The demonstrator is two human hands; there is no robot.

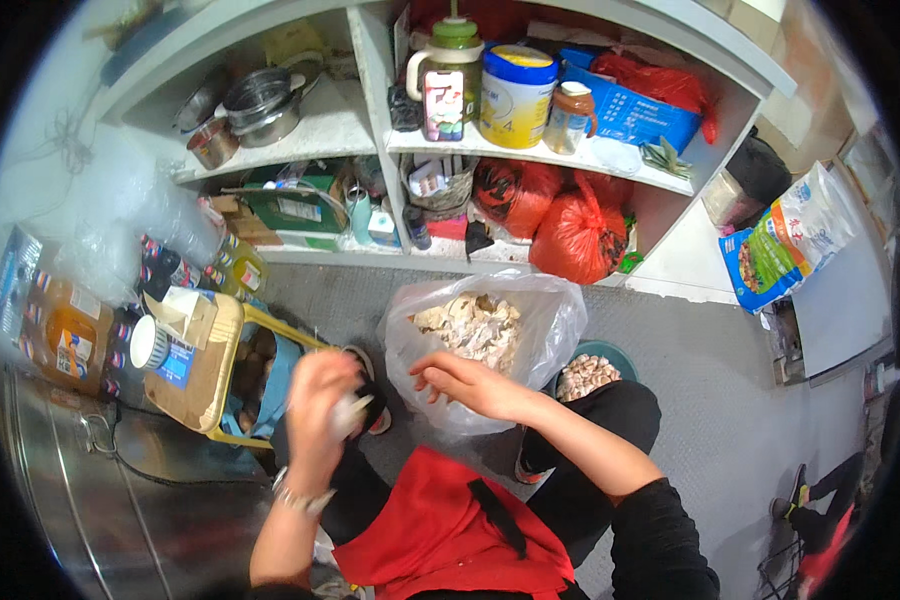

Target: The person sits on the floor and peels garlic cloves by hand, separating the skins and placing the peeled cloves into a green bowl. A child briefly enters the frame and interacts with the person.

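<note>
My left hand [319,412] is raised and blurred by motion, its fingers around a whitish garlic bulb [347,417] with a pale stub sticking out. My right hand [465,384] hovers over the near rim of a clear plastic bag [551,300]. Its fingers are loosely bent and apart, with nothing visible in them. Papery garlic skins [469,330] are heaped inside the bag, which stands open on the floor between my feet. Beside my right knee, a green basin [624,361] holds many garlic cloves [586,375]; the knee partly covers it.
At left, a yellow-framed stool [195,397] bears a paper cup [148,342], near bottled drinks [75,337]. Ahead, a white shelf unit [330,120] holds pots [262,112], a propped phone [444,105] and red bags [581,232]. Another person's foot [784,506] shows at lower right.
</note>
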